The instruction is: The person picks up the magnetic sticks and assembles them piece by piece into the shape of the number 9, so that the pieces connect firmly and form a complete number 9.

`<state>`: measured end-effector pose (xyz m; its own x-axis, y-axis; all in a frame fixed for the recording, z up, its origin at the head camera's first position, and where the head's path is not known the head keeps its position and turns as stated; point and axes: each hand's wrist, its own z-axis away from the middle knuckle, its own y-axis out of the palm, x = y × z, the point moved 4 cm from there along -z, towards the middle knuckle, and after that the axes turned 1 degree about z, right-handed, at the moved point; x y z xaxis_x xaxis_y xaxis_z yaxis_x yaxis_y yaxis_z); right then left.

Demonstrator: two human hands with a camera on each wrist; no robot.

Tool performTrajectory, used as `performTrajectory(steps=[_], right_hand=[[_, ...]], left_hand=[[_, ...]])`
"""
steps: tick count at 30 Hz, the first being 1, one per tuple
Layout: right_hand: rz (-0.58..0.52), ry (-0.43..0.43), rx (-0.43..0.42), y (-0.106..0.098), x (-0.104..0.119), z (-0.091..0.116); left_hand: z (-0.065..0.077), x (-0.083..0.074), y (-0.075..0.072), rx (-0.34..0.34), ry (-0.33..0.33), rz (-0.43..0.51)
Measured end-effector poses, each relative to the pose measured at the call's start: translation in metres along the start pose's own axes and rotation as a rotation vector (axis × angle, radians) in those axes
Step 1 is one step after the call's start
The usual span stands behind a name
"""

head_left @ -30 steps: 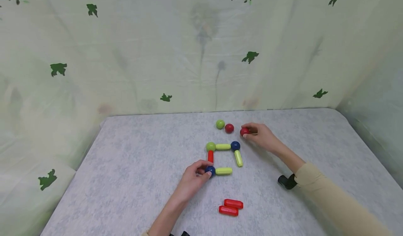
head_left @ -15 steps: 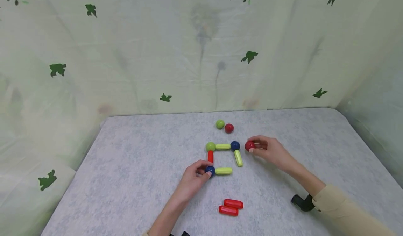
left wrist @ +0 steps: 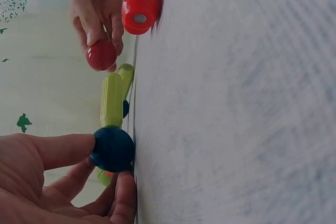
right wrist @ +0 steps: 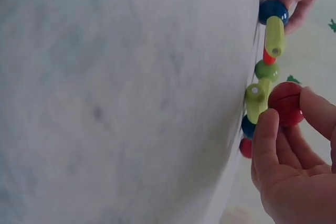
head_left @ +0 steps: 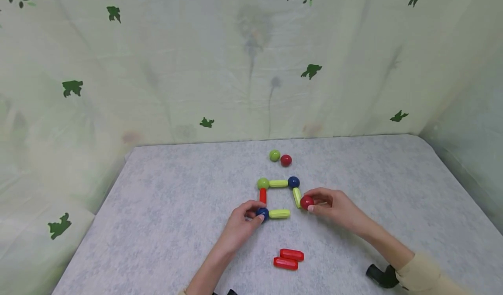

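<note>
My left hand pinches a blue ball at the near left corner of a chain of magnetic rods and balls. A yellow-green rod points right from that ball, and a red rod runs back to a green ball. Another yellow-green rod links the green ball to a second blue ball. From there a third yellow-green rod slants toward me. My right hand holds a red ball between thumb and fingers, close beside this rod's near end; whether they touch I cannot tell.
Behind the chain lie a loose green ball and another red ball. Two loose red rods lie side by side in front. A patterned cloth backdrop rises behind the grey table.
My right hand has carried the red ball from beside the loose balls at the back toward me, to the slanted rod's near end. The left hand has stayed on its blue ball.
</note>
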<state>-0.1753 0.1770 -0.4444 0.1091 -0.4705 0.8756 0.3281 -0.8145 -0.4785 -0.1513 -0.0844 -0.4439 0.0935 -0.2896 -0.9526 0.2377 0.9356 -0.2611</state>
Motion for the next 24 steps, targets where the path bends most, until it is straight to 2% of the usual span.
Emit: performTrajectory(steps=[5, 10, 14, 24], right_hand=[[-0.009, 0.010, 0.017, 0.010, 0.006, 0.002], [0.046, 0.044, 0.017, 0.019, 0.013, 0.003], [0.088, 0.019, 0.034, 0.024, 0.017, 0.004], [0.122, 0.029, 0.026, 0.026, 0.018, 0.004]], left_hand=[[0.001, 0.000, 0.000, 0.000, 0.011, 0.006], [0.000, 0.001, 0.000, -0.001, 0.007, 0.018], [-0.001, 0.001, 0.000, -0.001, 0.003, 0.028], [-0.001, 0.002, 0.001, 0.004, -0.003, 0.023]])
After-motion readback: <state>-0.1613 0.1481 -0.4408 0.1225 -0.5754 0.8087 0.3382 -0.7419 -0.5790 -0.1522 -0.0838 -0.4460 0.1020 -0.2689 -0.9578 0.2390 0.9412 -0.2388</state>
